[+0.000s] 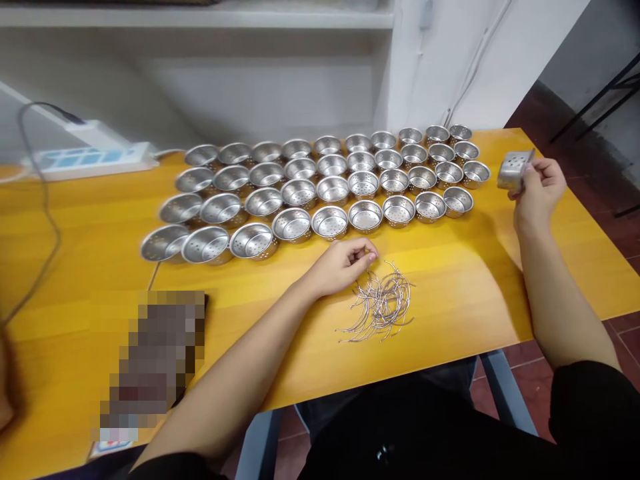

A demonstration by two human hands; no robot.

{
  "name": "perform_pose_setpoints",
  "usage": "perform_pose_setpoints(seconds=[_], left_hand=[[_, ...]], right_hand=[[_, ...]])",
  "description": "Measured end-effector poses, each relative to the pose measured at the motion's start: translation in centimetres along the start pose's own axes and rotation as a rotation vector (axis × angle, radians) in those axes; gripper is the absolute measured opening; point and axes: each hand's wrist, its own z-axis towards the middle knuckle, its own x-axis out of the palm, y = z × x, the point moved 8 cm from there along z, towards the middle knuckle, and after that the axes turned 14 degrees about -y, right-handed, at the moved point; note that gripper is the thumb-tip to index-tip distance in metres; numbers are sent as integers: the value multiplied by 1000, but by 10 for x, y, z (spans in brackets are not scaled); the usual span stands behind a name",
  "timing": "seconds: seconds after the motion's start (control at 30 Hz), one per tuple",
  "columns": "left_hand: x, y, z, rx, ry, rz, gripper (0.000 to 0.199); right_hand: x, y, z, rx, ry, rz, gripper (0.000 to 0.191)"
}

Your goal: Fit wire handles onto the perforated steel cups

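My right hand (543,190) grips a small perforated steel cup (512,175) by its rim, tipped on its side at the right of the table. Its holed bottom is turned toward the upper left. My left hand (344,265) rests near the middle of the table with curled fingers and the thumb against them. Whatever those fingers may hold is too small to make out. Just beside its fingertips lies a loose heap of thin, curved metal wires (385,303). Beyond it, several rows of matching perforated steel cups (330,221) stand upright with their mouths up.
A white power strip (95,160) with a dark cable (47,220) sits at the back left of the yellow table (450,300). A blurred-out dark flat object (155,353) lies left of my left forearm. A wall and shelf (250,19) rise behind the cups.
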Motion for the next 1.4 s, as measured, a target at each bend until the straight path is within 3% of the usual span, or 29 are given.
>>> perform_pose_setpoints(seconds=[0.03,0.13,0.2,0.3,0.37,0.53,0.63,0.77,0.83,0.93,1.1,1.23,1.4], left_hand=[[-1,1,0,8,-5,-12,41],[-3,3,-1,70,-21,-144,63],[-4,5,-2,113,-14,-294,83],[-4,14,-2,129,-9,-409,122],[-2,18,0,149,-18,-393,135],[0,16,4,228,-29,-274,113],[-1,12,6,205,-41,-249,109],[-5,9,5,192,-55,-230,103],[-6,9,4,184,-62,-212,103],[-8,11,4,191,-89,-192,106],[-9,12,5,183,-88,-179,107],[-8,10,6,193,-94,-169,108],[-8,12,7,182,-90,-193,110]], right_hand=[[10,20,-16,-9,13,91,52],[59,91,-96,-72,308,165,60],[89,126,-161,12,580,157,61],[112,144,-242,255,900,142,59],[114,138,-267,364,938,134,65],[113,109,-278,441,981,86,73],[112,106,-275,416,1003,85,62],[106,108,-258,261,944,50,36],[104,106,-247,127,937,-29,33],[106,101,-246,-15,1073,-135,34],[104,99,-260,-51,1314,-154,23],[102,103,-263,-84,1350,-161,20],[102,112,-264,-227,1324,-247,15]])
